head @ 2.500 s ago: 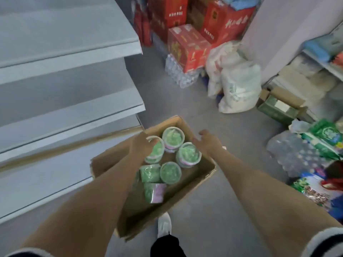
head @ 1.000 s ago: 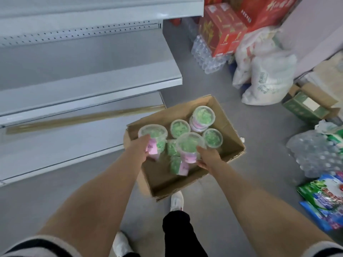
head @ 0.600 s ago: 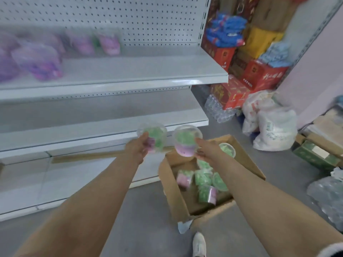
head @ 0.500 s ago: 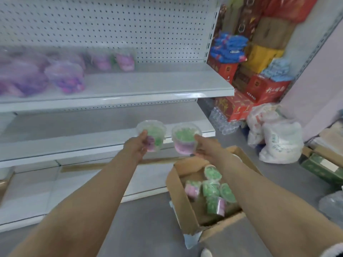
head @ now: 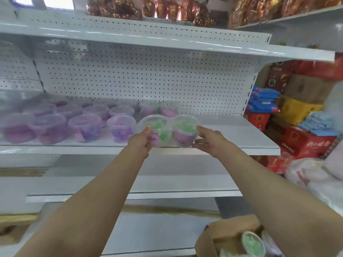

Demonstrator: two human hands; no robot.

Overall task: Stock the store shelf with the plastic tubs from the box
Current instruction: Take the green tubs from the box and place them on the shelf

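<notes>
Head view faces a white store shelf (head: 232,132) with a perforated back panel (head: 148,80). On its left part stand rows of purple tubs (head: 48,127), lids on, upright and packed close together, blurred toward the far left.

Just right of them the left hand (head: 141,140) holds the left tub (head: 157,129), a clear tub with green contents and a pink label. The thumb lies up the tub's near side to the rim. The other fingers are hidden behind the tub, so how they wrap it cannot be told.

Touching that tub on its right is the right tub (head: 185,132), of the same kind. The right hand (head: 207,140) grips it, thumb at the rim and fingers curled round the lower right side. Both tubs are upright, side by side, at the front edge of the shelf; whether their bases rest on it cannot be told. Behind them, near the back panel, stand two more tubs (head: 159,110) of the green and pink kind, blurred.

At the lower right, partly behind the right forearm, is the cardboard box (head: 228,236), with a green-topped tub (head: 253,243) showing inside it. At the far right, beyond the shelf end, are blue packs (head: 263,101), red cartons (head: 306,143) and white sacks (head: 315,180).
</notes>
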